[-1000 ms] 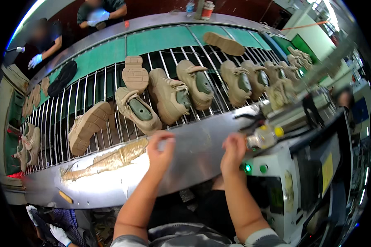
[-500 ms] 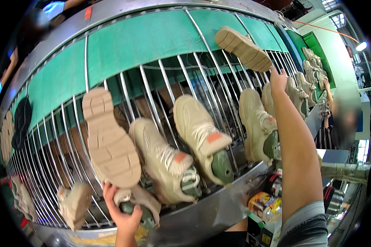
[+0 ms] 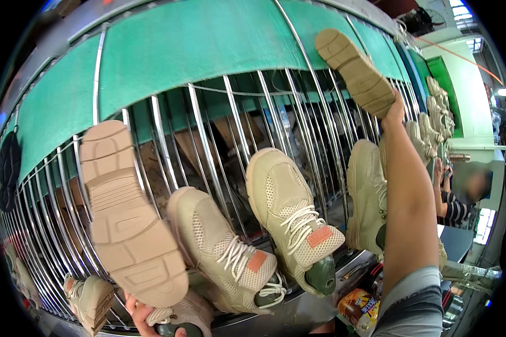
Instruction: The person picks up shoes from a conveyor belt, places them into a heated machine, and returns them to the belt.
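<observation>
My left hand (image 3: 140,314), at the lower left, is closed at the lower end of a tan shoe (image 3: 135,224), whose ridged sole faces up. Part of the hand is hidden behind that sole and beside another beige shoe (image 3: 188,312) with a dark green last in its opening. At the upper right my right hand (image 3: 396,109) grips one end of another tan shoe (image 3: 357,73), also sole outward. Between my hands, laced beige shoes with orange tongue patches, such as this one (image 3: 225,253) and its neighbour (image 3: 292,219), lean on the metal bars.
The metal bar rack (image 3: 230,115) curves away on both sides, with green sheeting (image 3: 197,45) behind it. A black sole (image 3: 8,171) and a tilted beige shoe (image 3: 90,300) are at the left. More shoes (image 3: 441,112) and a co-worker in a striped top (image 3: 458,208) are at the right.
The view has shifted, and the shoes in the middle look nearer. My left hand is lower in view, with its shoe; my right hand and its shoe appear slightly further right.
</observation>
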`<state>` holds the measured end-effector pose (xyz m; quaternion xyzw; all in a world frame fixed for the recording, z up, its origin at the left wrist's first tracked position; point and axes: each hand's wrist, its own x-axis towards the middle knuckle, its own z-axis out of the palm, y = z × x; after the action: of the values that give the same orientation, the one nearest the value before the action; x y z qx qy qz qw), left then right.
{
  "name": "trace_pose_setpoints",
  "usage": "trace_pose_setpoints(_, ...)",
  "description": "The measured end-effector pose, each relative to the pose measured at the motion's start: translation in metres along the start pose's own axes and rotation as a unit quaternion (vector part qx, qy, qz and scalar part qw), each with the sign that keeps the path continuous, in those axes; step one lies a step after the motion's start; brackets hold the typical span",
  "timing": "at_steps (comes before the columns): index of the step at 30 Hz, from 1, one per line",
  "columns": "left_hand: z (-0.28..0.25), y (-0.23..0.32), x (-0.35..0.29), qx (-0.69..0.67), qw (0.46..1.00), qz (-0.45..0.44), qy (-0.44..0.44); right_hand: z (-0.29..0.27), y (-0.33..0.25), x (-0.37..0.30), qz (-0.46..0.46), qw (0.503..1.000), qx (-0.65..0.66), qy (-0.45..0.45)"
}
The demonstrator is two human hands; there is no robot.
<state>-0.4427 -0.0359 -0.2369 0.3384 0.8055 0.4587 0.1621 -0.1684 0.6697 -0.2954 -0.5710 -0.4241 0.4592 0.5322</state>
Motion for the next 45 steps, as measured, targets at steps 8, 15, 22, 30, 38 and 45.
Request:
trace_pose_setpoints(8,0.005,0.023,0.012,-0.021,0.999,0.021,-0.03,0.009,-0.097,-0.069,-0.115,0.874,-0.434,0.185)
trace_pose_setpoints(15,0.019,0.052,-0.038,-0.178,0.965,0.101,0.163,0.085,-0.243,-0.276,-0.464,0.503,-0.721,-0.111)
trace_pose_setpoints(22,-0.004,0.058,-0.184,-0.544,0.837,-0.047,-0.043,0.001,-0.316,-0.483,-0.563,0.482,-0.659,-0.129)
trace_pose_setpoints(30,0.005,0.037,-0.267,-0.668,0.665,-0.206,-0.265,-0.148,-0.383,-0.609,-0.652,0.564,-0.482,-0.16)
trace_pose_setpoints(38,0.008,0.045,-0.342,-0.76,0.507,-0.209,-0.347,-0.249,-0.313,-0.704,-0.413,0.705,-0.405,-0.41)
trace_pose_setpoints(45,0.015,0.011,-0.396,-0.745,0.542,-0.264,-0.285,-0.386,-0.189,-0.703,-0.379,0.882,-0.233,-0.154)
